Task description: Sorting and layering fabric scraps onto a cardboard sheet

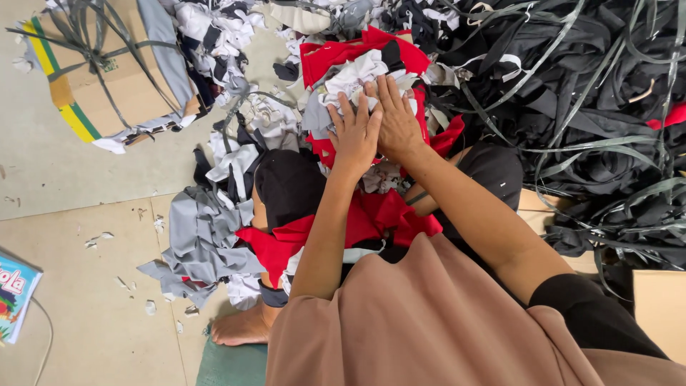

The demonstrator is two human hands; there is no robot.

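- The left hand [355, 136] lies flat, fingers together, on white cloth scraps [357, 75].
- The right hand [395, 123] lies flat just beside it, fingers a bit spread.
- Red cloth [325, 53] sits under the scraps.

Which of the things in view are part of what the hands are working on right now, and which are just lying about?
In hand:
- left hand and right hand, both pressed flat on the bundle
- bundle of white, grey and red fabric scraps

Lying about:
- cardboard box tied with grey strips
- heap of black fabric and strips
- grey scraps
- colourful booklet
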